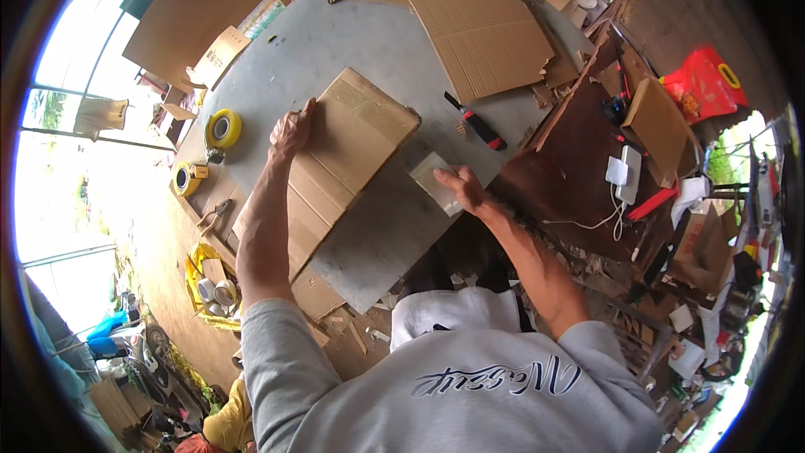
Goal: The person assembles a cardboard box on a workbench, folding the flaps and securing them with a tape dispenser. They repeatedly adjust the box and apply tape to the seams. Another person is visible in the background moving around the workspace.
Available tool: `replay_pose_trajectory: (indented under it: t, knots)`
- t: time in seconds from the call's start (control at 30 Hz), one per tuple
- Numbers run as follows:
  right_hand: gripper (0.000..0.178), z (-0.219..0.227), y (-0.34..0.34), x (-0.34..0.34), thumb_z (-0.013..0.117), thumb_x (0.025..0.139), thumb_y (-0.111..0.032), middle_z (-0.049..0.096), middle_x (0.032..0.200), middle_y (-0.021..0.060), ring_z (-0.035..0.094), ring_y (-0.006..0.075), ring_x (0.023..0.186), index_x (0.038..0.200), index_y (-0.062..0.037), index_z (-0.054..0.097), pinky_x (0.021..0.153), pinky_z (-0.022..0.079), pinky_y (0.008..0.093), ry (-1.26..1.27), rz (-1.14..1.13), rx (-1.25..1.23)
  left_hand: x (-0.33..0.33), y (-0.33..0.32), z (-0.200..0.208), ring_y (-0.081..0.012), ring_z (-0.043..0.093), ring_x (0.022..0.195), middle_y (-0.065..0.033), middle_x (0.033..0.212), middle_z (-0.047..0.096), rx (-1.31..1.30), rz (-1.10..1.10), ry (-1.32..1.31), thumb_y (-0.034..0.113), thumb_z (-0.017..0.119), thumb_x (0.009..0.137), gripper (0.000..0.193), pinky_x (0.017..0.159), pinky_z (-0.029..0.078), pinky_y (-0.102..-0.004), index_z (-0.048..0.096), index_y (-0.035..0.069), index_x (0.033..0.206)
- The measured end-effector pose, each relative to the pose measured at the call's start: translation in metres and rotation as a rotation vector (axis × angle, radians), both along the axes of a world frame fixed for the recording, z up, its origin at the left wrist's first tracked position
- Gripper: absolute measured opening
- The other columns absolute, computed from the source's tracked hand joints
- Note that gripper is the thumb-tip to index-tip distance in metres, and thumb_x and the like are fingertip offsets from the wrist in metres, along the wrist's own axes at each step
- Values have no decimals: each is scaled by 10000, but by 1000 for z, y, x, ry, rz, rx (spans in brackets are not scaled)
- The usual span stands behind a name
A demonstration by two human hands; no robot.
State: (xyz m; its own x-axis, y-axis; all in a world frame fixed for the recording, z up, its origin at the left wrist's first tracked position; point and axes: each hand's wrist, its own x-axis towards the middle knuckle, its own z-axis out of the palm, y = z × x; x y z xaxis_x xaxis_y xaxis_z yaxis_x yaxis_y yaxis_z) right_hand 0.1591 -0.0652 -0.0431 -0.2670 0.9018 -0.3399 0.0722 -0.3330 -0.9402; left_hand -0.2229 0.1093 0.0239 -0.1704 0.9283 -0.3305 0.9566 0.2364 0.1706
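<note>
A long brown cardboard box point(348, 130) lies aslant across the grey tabletop point(277, 67). My left hand point(292, 130) is closed at its left edge, fingers curled against the cardboard. Between the thumb and fingers of my right hand point(465, 188) is a flat, pale, see-through rectangular piece point(432, 176), whose material I cannot make out. That piece is just right of the box, over the table's near edge. A black and red utility knife point(484, 128) rests on the table beyond my right hand.
Flattened cardboard sheets point(470, 25) cover the far right of the table. Yellow tape rolls point(223, 129) and pliers point(216, 214) lie at the left. To the right, a dark brown surface point(545, 184) bears a white power strip point(627, 176) with a cable and a cardboard box point(658, 130).
</note>
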Motion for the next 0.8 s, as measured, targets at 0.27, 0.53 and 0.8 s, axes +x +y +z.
replay_pose_trajectory:
  t: [0.27, 0.53, 0.8]
  knots:
    - [526, 20, -40, -17, 657, 909, -484, 533, 652, -10, 462, 126, 660, 776, 25, 664, 611, 408, 365, -47, -143, 29, 34, -58, -136, -439, 695, 882, -288, 960, 713, 4, -21, -69, 553, 539, 965, 579, 898, 540, -490, 766, 21, 945]
    - [532, 22, -47, -6, 663, 897, -484, 588, 658, 30, 519, 125, 677, 782, 35, 671, 633, 448, 368, -115, -92, -75, 120, -134, 7, -413, 560, 1257, -235, 1350, 585, 378, -759, -737, 137, 603, 957, 434, 1063, 454, -467, 578, 18, 1374]
    - [415, 17, -90, 5, 667, 913, -375, 729, 936, 99, 645, 174, 893, 1017, 24, 722, 840, 494, 348, -144, -152, -78, 132, -128, 22, -292, 367, 1473, -153, 1516, 471, 567, -1358, -62, 137, 613, 880, 483, 1235, 313, -455, 587, 21, 1347]
